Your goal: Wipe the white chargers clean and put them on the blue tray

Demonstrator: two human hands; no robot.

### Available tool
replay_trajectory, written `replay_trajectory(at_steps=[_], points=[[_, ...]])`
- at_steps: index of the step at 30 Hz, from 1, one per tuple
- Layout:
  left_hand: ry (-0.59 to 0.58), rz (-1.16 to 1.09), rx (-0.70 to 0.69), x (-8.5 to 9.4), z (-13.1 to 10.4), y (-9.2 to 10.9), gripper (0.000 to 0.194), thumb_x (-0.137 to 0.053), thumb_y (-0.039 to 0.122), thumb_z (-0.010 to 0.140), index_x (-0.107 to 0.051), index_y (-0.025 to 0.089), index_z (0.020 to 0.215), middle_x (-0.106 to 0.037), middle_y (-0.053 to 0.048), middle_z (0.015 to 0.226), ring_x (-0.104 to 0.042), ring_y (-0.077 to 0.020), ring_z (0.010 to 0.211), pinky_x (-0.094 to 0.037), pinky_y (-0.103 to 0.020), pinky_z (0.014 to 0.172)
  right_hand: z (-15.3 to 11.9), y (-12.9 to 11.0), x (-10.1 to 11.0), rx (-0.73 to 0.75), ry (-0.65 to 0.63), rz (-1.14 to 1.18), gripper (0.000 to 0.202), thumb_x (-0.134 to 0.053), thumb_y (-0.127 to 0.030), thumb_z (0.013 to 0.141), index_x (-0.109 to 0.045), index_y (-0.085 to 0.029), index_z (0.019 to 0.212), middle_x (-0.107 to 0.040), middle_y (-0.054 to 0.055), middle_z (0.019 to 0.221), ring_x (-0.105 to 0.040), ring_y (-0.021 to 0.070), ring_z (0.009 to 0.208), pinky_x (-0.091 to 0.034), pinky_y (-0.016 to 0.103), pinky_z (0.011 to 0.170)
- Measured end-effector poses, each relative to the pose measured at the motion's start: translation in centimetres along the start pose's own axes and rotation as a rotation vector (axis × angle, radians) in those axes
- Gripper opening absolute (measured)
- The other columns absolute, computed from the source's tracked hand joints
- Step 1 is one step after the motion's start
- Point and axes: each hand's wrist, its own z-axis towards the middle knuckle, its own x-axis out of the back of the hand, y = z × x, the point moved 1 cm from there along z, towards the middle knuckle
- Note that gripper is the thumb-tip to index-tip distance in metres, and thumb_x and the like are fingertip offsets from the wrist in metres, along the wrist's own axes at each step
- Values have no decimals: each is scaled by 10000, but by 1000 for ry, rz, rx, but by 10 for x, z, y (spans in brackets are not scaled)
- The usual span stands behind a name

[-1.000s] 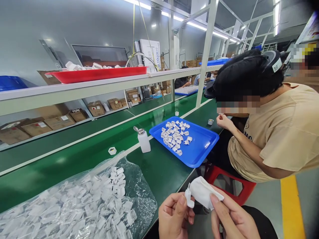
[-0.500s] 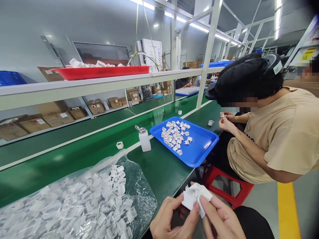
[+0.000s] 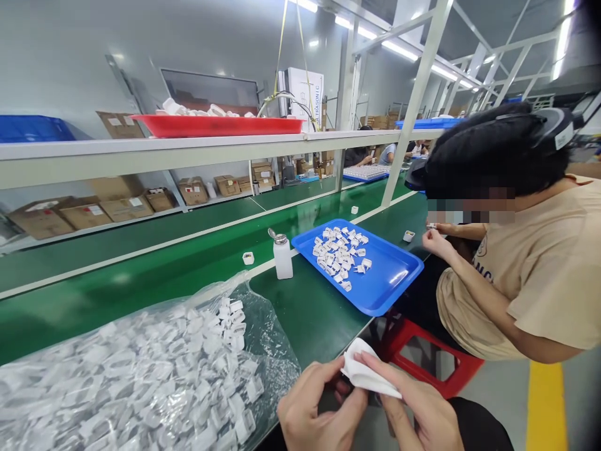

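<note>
Close to my lap, in front of the table edge, my left hand pinches a small white plastic plug housing between thumb and fingers. Only a sliver of the housing shows, since a folded white cloth lies over it. My right hand grips that cloth, its fingers pressing it onto the housing from above. To the left, a clear plastic bag full of similar white housings lies on the green table. Beyond my hands, a blue tray carries a loose pile of white pieces with pins.
A white pump bottle stands between bag and tray. Single white housings sit on the green table. A shelf with a red tray runs above. A co-worker sits at right by a red stool.
The cloth has folded over the plug housing, whose pins and face showed before. My right fingers have shifted up onto it. The view has turned slightly left.
</note>
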Motion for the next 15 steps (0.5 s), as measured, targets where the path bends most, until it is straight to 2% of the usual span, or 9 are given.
replay_trajectory(at_steps=[2,4,6,8,10,11,12,14,15], points=[[0,0,1,1,1,1,189,-819,142,619,-830,237,783,-690,9,573,-611,-131,466,-493,-202,509,5,7,3,142,-43,-56,448,-566,-135,945,-646,-276,1363,-798,29,1105,-766,149,760,-587,214,775],[-14,7,14,2,1,1,147,-852,176,633,-827,231,767,-691,11,568,-610,-124,456,-494,-194,502,8,12,3,186,-50,-102,487,-535,-108,953,-594,-240,1418,-803,41,1069,-753,142,705,-585,219,760],[-19,10,35,3,1,1,129,-879,220,641,-821,228,756,-692,13,567,-610,-122,447,-499,-195,494,7,13,2,105,5,-177,448,-514,-131,977,-602,-202,1410,-805,57,1006,-721,137,618,-576,226,705],[-17,7,56,3,1,0,138,-894,248,638,-817,229,752,-687,15,561,-612,-127,445,-504,-201,489,2,12,2,-60,104,-220,396,-502,-189,1003,-636,-192,1376,-786,33,826,-661,129,514,-551,226,620],[-19,2,66,4,1,1,141,-894,250,636,-818,234,755,-682,18,554,-613,-130,446,-503,-206,487,-4,10,1,-170,150,-164,375,-498,-253,1015,-662,-219,1350,-688,-17,608,-606,129,452,-521,224,556],[-24,-1,67,5,1,1,137,-887,241,637,-821,237,758,-684,19,557,-617,-130,450,-502,-206,491,-7,8,0,-170,137,-109,365,-511,-279,1010,-681,-243,1331,-644,-30,553,-604,135,458,-522,225,561],[-27,-4,67,6,1,1,135,-879,231,637,-822,240,760,-689,18,565,-621,-130,456,-502,-206,497,-9,7,-1,-142,118,-50,352,-530,-296,999,-702,-270,1305,-646,-26,557,-631,144,500,-532,229,596],[-35,-10,77,7,1,0,133,-872,226,634,-824,243,758,-696,17,572,-623,-128,464,-500,-206,507,-10,5,-4,-91,105,23,328,-566,-308,975,-737,-302,1254,-745,13,725,-698,163,633,-551,250,712],[-37,-14,95,7,1,-1,132,-877,237,631,-823,242,752,-695,16,567,-621,-128,465,-497,-207,507,-8,5,-4,-112,121,29,320,-575,-316,968,-749,-300,1236,-767,26,792,-703,164,646,-549,255,729]])
